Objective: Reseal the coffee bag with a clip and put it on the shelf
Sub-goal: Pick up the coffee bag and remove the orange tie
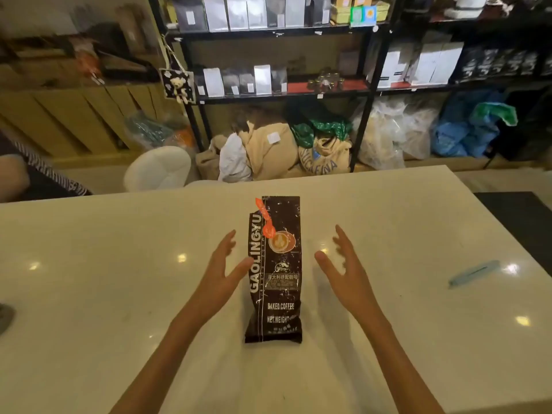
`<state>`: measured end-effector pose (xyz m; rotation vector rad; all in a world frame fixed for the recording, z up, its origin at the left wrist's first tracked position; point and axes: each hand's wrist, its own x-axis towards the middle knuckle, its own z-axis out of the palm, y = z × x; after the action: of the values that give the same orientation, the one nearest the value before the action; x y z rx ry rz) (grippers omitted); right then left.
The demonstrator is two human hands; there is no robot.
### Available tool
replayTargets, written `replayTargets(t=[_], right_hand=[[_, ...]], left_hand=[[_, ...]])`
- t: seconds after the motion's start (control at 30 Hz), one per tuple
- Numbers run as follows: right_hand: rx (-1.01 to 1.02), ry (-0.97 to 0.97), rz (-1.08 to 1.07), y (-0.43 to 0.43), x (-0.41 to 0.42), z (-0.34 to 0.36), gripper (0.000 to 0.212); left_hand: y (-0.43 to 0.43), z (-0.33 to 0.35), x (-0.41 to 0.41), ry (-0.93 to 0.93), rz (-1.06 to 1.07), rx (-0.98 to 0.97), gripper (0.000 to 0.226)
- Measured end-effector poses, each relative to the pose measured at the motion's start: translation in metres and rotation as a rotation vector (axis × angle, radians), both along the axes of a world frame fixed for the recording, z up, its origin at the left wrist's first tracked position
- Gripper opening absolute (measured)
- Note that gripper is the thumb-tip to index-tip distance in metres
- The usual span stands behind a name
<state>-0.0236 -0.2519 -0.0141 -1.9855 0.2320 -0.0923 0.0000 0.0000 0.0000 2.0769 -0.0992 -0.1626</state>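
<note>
We face a black metal shelf (370,94) along the far wall, its tiers lined with white, grey and black pouches, and burlap and plastic sacks piled on the floor under it; one sack (324,158) carries blue letters we can read only in part, "…CAFINA". In front of us a pale, glossy table (119,294) fills the lower frame, with ceiling lights reflected on it.

At the middle of the table lies the coffee bag (276,270), dark brown, flat on its back with its top end away from us. Down its left edge runs "GAOLINGYU" in white capitals; lower on the face we read "BAKED.COFFEE" and "NET.WEIGHT", with a line of Chinese characters above them too small for us to make out. A latte cup is printed near the top, with an orange strip (264,218) beside it.

Our left hand (221,267) is spread wide, empty, its thumb just at the bag's left edge; we cannot tell whether it touches. Our right hand (343,264) is equally splayed and empty, near the bag's right side but apart from it.

A light blue clip (475,273) lies alone well to the right.
</note>
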Motion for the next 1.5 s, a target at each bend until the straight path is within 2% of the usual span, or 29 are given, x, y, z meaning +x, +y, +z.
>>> replayTargets(t=[0.1,0.13,0.23,0.4,0.47,0.57,0.73,0.83,0.93,1.07,1.2,1.37,1.5], right_hand=[[0.258,0.146,0.071,0.012,-0.005,-0.014,0.081],[0.318,0.186,0.118,0.016,-0.010,-0.019,0.078],[0.432,0.235,0.192,0.027,-0.014,-0.028,0.072],[0.525,0.164,0.154,0.029,-0.014,-0.028,0.053],[0.551,0.178,0.211,0.029,-0.012,-0.029,0.058],[0.488,0.202,0.364,0.035,-0.011,-0.034,0.079],[0.521,0.167,0.283,0.040,-0.006,-0.042,0.083],[0.442,0.191,0.229,0.041,-0.005,-0.048,0.078],[0.373,0.202,0.145,0.046,-0.004,-0.053,0.062],[0.485,0.244,0.128,0.039,-0.003,-0.052,0.043],[0.555,0.228,0.081,0.033,-0.002,-0.047,0.025],[0.611,0.251,0.095,0.024,0.008,-0.043,0.021],[0.524,0.258,0.131,0.026,0.011,-0.033,0.020]], left_hand=[[-0.015,-0.011,-0.006,0.265,-0.136,-0.208,0.076],[-0.022,-0.014,-0.010,0.300,-0.178,-0.245,0.073],[-0.034,-0.020,-0.014,0.280,-0.228,-0.330,0.084],[-0.031,-0.022,-0.012,0.247,-0.289,-0.364,0.108],[-0.029,-0.025,-0.010,0.229,-0.243,-0.384,0.114],[-0.028,-0.031,-0.010,0.229,-0.113,-0.445,0.114],[-0.027,-0.035,-0.006,0.276,-0.218,-0.438,0.111],[-0.028,-0.038,-0.008,0.335,-0.224,-0.398,0.096],[-0.030,-0.045,-0.008,0.328,-0.085,-0.370,0.074],[-0.036,-0.051,-0.010,0.372,0.044,-0.442,0.053],[-0.036,-0.043,-0.005,0.378,0.074,-0.504,0.020],[-0.034,-0.038,0.002,0.340,0.063,-0.477,0.020],[-0.032,-0.029,0.012,0.356,0.068,-0.565,0.032]])
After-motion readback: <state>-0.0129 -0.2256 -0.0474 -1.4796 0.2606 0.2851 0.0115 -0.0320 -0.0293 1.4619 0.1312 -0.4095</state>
